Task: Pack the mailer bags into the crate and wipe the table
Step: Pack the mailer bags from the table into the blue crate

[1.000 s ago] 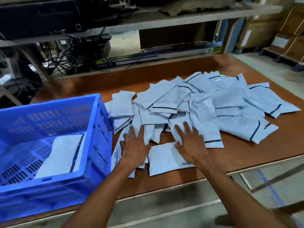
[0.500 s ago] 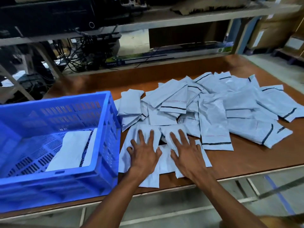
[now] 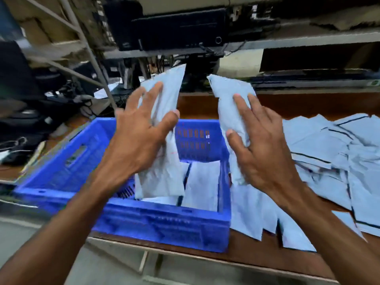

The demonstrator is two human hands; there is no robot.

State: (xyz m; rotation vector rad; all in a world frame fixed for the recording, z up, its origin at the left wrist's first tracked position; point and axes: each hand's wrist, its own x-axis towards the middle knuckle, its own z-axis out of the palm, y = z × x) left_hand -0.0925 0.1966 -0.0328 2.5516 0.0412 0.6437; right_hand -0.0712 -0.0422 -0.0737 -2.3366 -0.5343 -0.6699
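My left hand (image 3: 137, 136) grips a pale grey mailer bag (image 3: 162, 171) upright over the blue crate (image 3: 164, 225), thumb on its right edge, fingers spread. Beside it, my right hand (image 3: 265, 147) holds a second mailer bag (image 3: 230, 95) upright over the crate's right wall, pinched between thumb and fingers. At least one white mailer bag (image 3: 203, 182) lies flat on the crate floor. A heap of several more mailer bags (image 3: 333, 151) covers the brown table (image 3: 287, 103) to the right of the crate.
Metal shelving (image 3: 308, 40) with black electronics and cables runs behind the table. A slanted shelf brace (image 3: 88, 52) stands at the back left. The table's front edge (image 3: 185, 256) is just below the crate. Loose bags overhang near that edge at the right.
Both hands were pressing flat on bags on the table; each has lifted a bag and swung left to the crate. The view has turned left with them.
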